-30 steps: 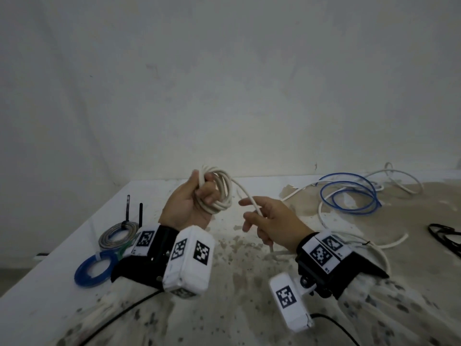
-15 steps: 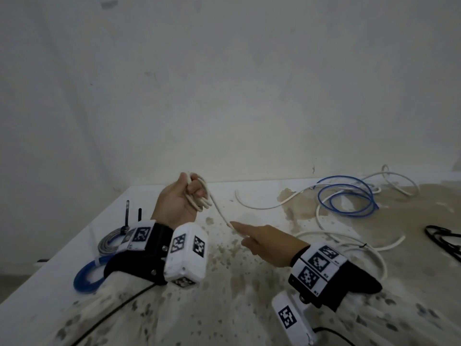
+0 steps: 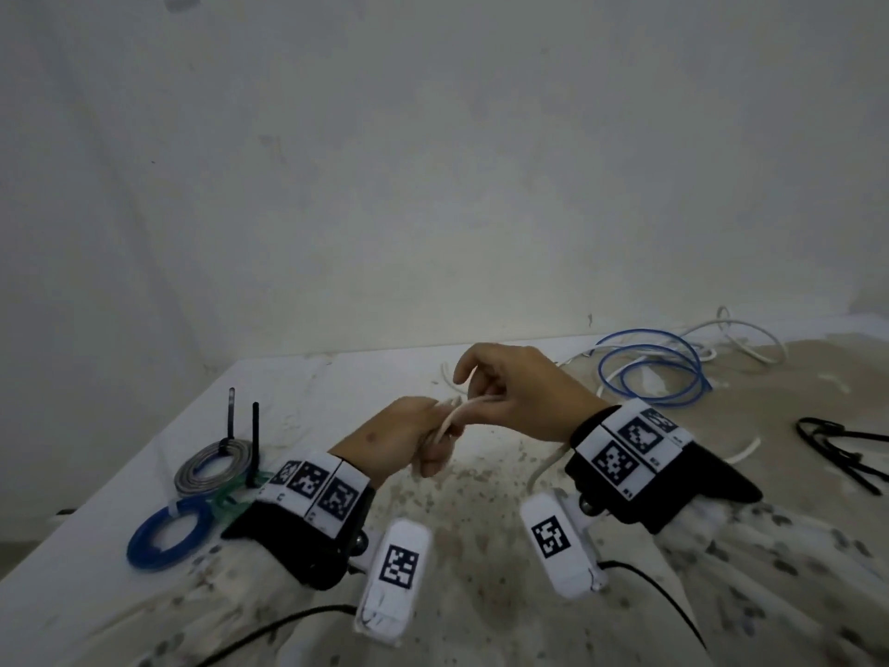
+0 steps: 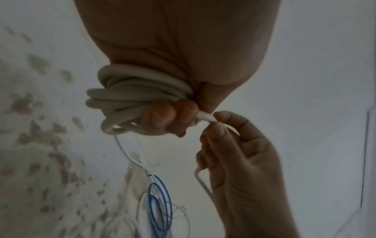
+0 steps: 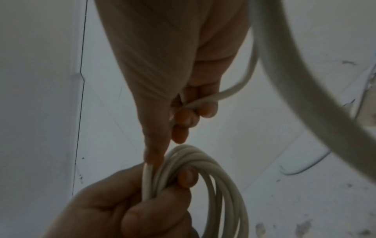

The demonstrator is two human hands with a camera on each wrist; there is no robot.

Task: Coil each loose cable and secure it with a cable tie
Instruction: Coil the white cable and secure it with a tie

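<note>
Quick count off the table

There were three tied coils: grey (image 3: 214,466), green (image 3: 231,502), blue (image 3: 169,535); one loose blue cable (image 3: 649,373); two hands.

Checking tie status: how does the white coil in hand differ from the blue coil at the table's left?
White coil: gripped in left hand, no tie visible, right hand pinching its strand. Blue coil: lies flat on the table, banded with a tie, untouched. Both are wound in round loops.

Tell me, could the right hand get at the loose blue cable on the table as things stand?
Probably not yet: the right hand is pinching the white cable it feeds into the left hand. The blue cable itself lies uncovered just beyond.
</note>
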